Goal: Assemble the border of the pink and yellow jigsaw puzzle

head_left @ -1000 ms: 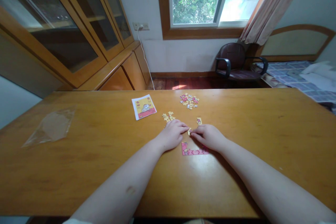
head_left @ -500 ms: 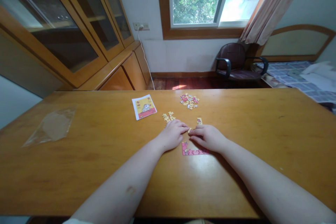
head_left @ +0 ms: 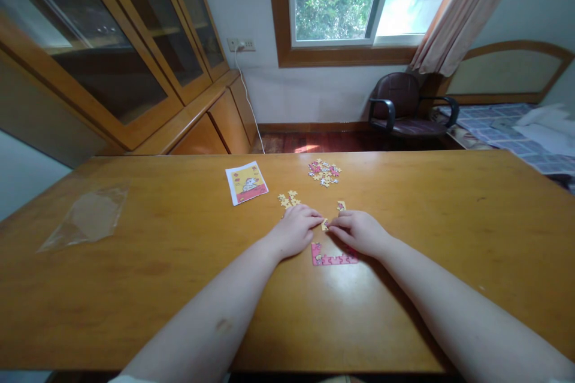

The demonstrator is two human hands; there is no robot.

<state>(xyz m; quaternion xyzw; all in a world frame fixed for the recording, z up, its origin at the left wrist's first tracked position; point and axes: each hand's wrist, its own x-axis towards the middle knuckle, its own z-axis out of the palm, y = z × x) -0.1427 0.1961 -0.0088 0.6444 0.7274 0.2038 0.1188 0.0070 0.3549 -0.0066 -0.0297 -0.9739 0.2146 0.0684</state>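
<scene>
A small yellow puzzle piece [head_left: 324,225] lies between my two hands on the table. My left hand [head_left: 296,230] has its fingers together, their tips at the piece's left edge. From the other side, my right hand [head_left: 359,232] pinches at the piece's right edge with thumb and fingers. Nearer to me is a joined pink puzzle border [head_left: 335,260], an L-shaped strip whose right end is partly behind my right hand. Another yellow piece with a picture [head_left: 341,206] sits just beyond my right hand. Loose yellow pieces [head_left: 288,198] lie beyond my left hand, some partly covered by it.
A heap of mixed puzzle pieces [head_left: 324,172] lies toward the table's far edge. Left of it is a reference picture card [head_left: 247,183]. A clear plastic bag [head_left: 92,215] rests on the left of the wooden table [head_left: 179,287]. An armchair [head_left: 399,108] stands beyond.
My right hand has drawn slightly to the right, so more of the yellow piece between my hands shows. The left hand has stayed nearly still.
</scene>
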